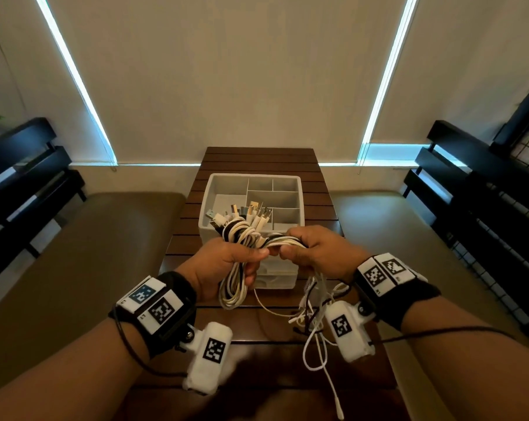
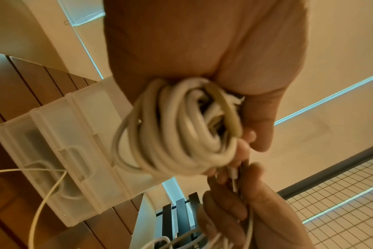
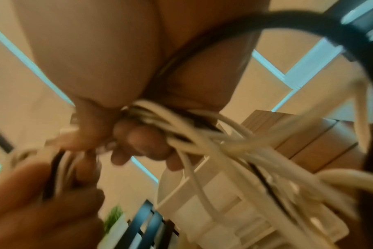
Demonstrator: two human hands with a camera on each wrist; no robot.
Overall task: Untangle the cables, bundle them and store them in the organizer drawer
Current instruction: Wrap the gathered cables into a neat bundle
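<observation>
Both hands hold one bundle of white and black cables (image 1: 251, 235) above the near edge of the white organizer drawer (image 1: 299, 192). My left hand (image 1: 235, 262) grips the looped part; its coils (image 2: 181, 128) hang below the fist, and several plug ends (image 1: 245, 214) fan out above it. My right hand (image 1: 311, 250) grips the cable strands (image 3: 202, 134) right beside the left thumb. Loose white cable tails (image 1: 314, 317) dangle below the right hand to the table. The drawer's divided compartments (image 1: 284, 199) look empty; its near part is hidden by the cables.
The organizer sits on a narrow dark wooden slatted table (image 1: 257, 156). Olive cushioned benches (image 1: 90, 238) flank the table, with black slatted furniture (image 1: 23, 165) at far left and right. A wire grid panel (image 2: 341, 193) stands at the right. One thin white cable (image 1: 272, 308) trails across the table.
</observation>
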